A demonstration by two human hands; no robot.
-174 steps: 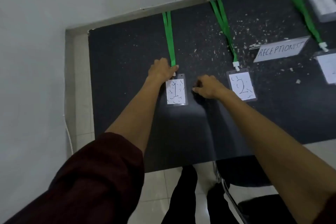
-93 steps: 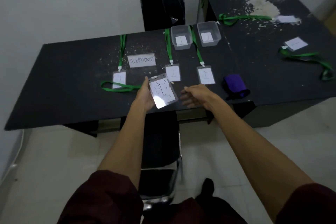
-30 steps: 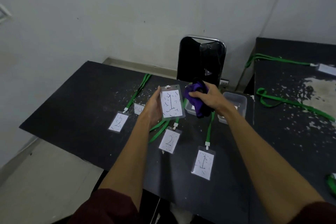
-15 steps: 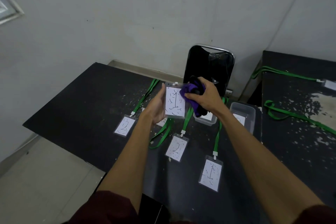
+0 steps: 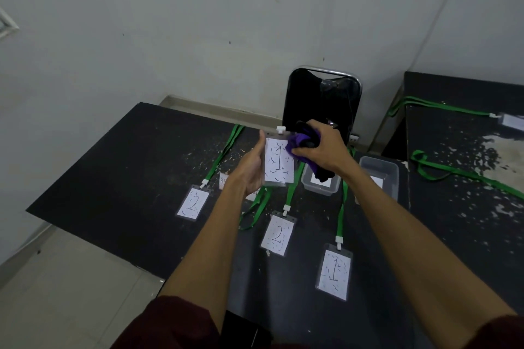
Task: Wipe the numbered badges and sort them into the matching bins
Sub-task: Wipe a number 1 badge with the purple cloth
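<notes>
My left hand (image 5: 252, 168) holds a badge marked 1 (image 5: 278, 163) upright above the black table (image 5: 127, 167), its face covered in dark scribbles. My right hand (image 5: 323, 150) grips a purple cloth (image 5: 300, 142) pressed against the badge's upper right corner. On the table lie a badge marked 2 (image 5: 193, 204) at the left, another 2 badge (image 5: 277, 235) in the middle and a 1 badge (image 5: 334, 275) at the right, each on a green lanyard. Two clear bins (image 5: 320, 185) (image 5: 380, 176) stand behind, with paper labels I cannot read.
A black chair (image 5: 323, 93) stands behind the table against the wall. A second black table (image 5: 465, 207) at the right carries green lanyards (image 5: 453, 173) and white specks. A small paper sign (image 5: 224, 180) lies partly hidden behind my left wrist.
The cloth in my right hand has moved onto the top right corner of the held badge. Both hands sit slightly higher and farther from me than before.
</notes>
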